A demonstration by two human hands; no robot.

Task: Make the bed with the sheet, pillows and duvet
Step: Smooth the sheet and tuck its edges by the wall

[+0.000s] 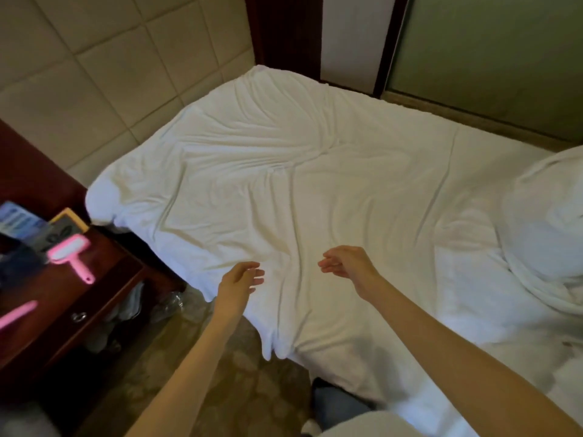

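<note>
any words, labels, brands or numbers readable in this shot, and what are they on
Nothing here is legible.
Blue packet on the wooden nightstand: pale rows of print, too blurred to read.
Yellow-edged card beside it: dark face with faint marks, too blurred to read.
Pink brush: no text visible.
White sheet: no text visible.

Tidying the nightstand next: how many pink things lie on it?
2: a pink brush farther back, a pink handle cut off at the left edge; more may be hidden.
</note>
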